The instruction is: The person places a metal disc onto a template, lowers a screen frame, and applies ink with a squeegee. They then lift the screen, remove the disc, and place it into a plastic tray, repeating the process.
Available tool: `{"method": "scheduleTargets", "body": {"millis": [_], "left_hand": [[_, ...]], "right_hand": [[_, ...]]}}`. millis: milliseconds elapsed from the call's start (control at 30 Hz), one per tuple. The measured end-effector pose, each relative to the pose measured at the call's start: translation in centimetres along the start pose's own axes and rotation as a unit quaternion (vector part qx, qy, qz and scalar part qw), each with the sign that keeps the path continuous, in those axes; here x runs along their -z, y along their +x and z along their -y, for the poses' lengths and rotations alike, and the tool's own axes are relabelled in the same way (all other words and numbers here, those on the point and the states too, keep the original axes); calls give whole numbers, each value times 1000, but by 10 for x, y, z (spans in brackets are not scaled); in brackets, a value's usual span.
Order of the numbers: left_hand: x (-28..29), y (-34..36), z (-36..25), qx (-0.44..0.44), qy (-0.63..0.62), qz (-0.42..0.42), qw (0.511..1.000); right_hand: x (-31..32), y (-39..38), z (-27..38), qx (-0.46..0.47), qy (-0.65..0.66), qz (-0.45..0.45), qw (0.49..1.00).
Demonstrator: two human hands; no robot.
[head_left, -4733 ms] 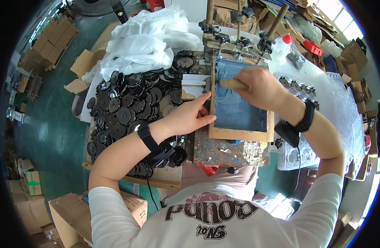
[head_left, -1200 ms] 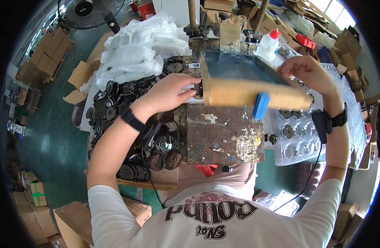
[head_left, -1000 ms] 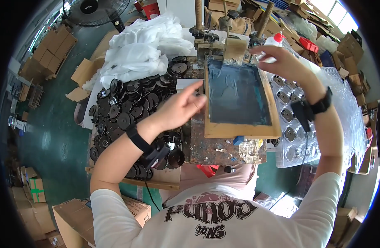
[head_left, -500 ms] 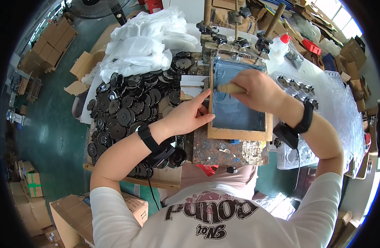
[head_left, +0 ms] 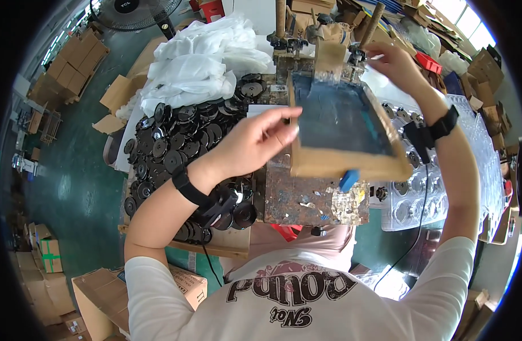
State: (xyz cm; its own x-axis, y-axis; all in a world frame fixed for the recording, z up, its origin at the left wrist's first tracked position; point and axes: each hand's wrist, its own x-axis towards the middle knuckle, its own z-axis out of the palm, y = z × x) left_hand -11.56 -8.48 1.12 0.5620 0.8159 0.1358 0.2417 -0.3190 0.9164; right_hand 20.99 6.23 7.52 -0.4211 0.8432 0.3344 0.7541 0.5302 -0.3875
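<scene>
My left hand [head_left: 266,139] has its thumb and fingers at the left edge of a wooden screen printing frame [head_left: 352,165], gripping it. The frame's near end is raised and tilted above the work board, and its dark blue mesh is smeared with ink. A wooden squeegee [head_left: 330,57] stands at the far end of the mesh, untouched by either hand. My right hand [head_left: 394,65] is beyond the frame's far right corner by a threaded post [head_left: 373,25], fingers curved and apart, with nothing visible in them. A blue piece [head_left: 349,179] sits at the frame's near edge.
Many glossy black discs [head_left: 175,162] are heaped on the left, with white plastic bags [head_left: 198,71] behind. The paint-stained board [head_left: 306,207] lies under the frame. Clear plastic trays [head_left: 411,210] with round parts stand right. A fan [head_left: 133,11] is at far left.
The frame's near end has lifted and swung right, with my left hand at its edge. My right hand has let go of the squeegee and moved far right; the squeegee now stands at the far end.
</scene>
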Motion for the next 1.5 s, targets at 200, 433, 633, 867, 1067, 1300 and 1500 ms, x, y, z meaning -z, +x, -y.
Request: {"method": "scheduleTargets", "body": {"millis": [200, 433, 633, 867, 1067, 1300, 1500], "left_hand": [[10, 3, -35, -188, -75, -100, 974], [42, -10, 13, 91, 187, -132, 969], [41, -26, 72, 161, 430, -46, 887], [26, -23, 84, 96, 491, -19, 866], [28, -12, 79, 161, 474, 13, 865], [28, -1, 107, 157, 403, -65, 899], [38, 8, 114, 126, 359, -16, 925]], "right_hand": [[1, -35, -74, -176, -27, 135, 975], [-79, -61, 7, -80, 89, 249, 961], [-142, -26, 84, 136, 17, 171, 976], [-154, -14, 101, 35, 34, 217, 975], [-129, -32, 54, -5, -13, 184, 983], [-41, -92, -15, -96, 16, 118, 988], [30, -168, -105, -256, -99, 107, 956]]}}
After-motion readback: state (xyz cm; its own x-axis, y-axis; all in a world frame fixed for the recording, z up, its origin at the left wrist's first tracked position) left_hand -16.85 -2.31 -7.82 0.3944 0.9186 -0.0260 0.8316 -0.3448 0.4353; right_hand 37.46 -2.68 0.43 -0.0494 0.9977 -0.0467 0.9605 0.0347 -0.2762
